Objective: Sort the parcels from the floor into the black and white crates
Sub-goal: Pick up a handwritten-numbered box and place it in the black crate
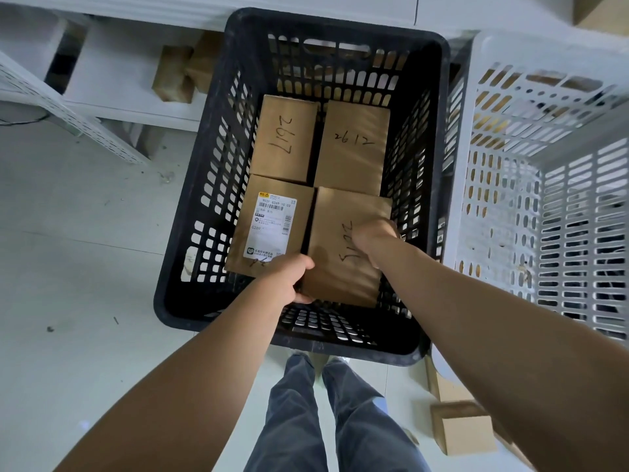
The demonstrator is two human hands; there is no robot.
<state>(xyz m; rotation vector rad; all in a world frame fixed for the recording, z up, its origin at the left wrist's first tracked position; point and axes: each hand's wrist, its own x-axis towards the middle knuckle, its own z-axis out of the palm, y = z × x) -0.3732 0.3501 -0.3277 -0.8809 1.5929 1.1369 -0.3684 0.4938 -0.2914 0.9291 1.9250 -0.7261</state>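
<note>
My left grip [289,279] pinches the parcel [340,277] at its near corner, and my right grip [372,238] curls over its far edge. It lies between both grips, low inside the black crate [357,352].

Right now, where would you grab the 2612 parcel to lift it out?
From straight above, I'd pinch the 2612 parcel across its long left and right edges. It lies flat, with a dark gap beside the 2617 parcel and some room by the black crate wall; the held parcel crowds its near edge.
</note>
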